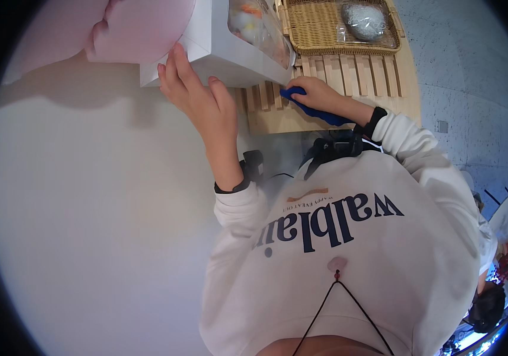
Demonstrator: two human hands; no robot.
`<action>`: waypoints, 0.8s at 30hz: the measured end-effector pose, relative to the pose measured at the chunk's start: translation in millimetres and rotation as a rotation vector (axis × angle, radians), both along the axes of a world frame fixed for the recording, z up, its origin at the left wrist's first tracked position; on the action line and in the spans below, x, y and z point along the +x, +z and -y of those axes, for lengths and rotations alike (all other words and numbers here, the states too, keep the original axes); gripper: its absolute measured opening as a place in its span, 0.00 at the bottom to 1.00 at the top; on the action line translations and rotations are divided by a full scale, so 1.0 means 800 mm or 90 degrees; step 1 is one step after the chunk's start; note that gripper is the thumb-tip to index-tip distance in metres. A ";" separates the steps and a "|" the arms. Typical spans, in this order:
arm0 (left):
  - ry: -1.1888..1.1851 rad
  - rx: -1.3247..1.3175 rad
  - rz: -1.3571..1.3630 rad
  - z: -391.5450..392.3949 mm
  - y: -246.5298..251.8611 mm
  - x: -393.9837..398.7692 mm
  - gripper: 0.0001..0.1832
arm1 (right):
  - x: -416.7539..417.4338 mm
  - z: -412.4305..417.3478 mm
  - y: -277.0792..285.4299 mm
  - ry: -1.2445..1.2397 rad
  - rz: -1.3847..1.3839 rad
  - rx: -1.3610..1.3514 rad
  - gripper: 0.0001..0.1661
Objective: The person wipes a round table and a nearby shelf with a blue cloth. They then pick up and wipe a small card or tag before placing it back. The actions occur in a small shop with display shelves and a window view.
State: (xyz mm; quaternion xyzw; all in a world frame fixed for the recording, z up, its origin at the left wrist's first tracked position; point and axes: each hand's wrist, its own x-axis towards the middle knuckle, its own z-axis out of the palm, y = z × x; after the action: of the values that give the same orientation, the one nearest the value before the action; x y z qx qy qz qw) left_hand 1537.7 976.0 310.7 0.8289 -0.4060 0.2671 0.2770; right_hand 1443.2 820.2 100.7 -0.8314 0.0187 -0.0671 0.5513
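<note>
My left hand (203, 95) rests with its fingertips at the edge of a white box (231, 71), beside a pale pink rounded thing (147, 26). The box has a clear window, behind which white, orange and yellow shapes show. A blue cloth (320, 115) is gripped in my right hand (316, 93), close to the box's lower right corner and over a slatted wooden stand (365, 80). Part of the cloth hangs below my right wrist.
On the stand sits a wicker basket (314, 31) holding a clear-wrapped grey-white rounded thing (363, 22). A plain pale wall or panel (103, 200) fills the left. Grey floor (454, 89) lies at the right, with part of another person (487, 302) low at the right rim.
</note>
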 end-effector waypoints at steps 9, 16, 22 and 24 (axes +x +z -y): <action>-0.015 -0.016 -0.094 -0.015 0.023 -0.009 0.35 | 0.000 0.024 0.154 0.142 0.136 0.088 0.15; 0.038 -0.188 -0.133 -0.050 0.034 -0.018 0.35 | -0.020 0.005 0.267 0.071 0.260 0.016 0.18; 0.060 -0.218 -0.276 -0.057 0.011 -0.004 0.39 | -0.016 0.009 0.355 -0.020 0.367 -0.168 0.18; 0.057 -0.242 -0.300 -0.057 0.009 -0.003 0.40 | -0.004 0.014 0.378 -0.036 0.359 -0.268 0.17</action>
State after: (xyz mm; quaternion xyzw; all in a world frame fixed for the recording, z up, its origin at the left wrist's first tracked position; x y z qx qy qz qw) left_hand 1534.9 1021.4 318.1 0.8184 -0.2363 0.1503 0.5018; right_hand 1440.2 809.0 403.4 -0.8748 -0.1260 -0.3118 0.3489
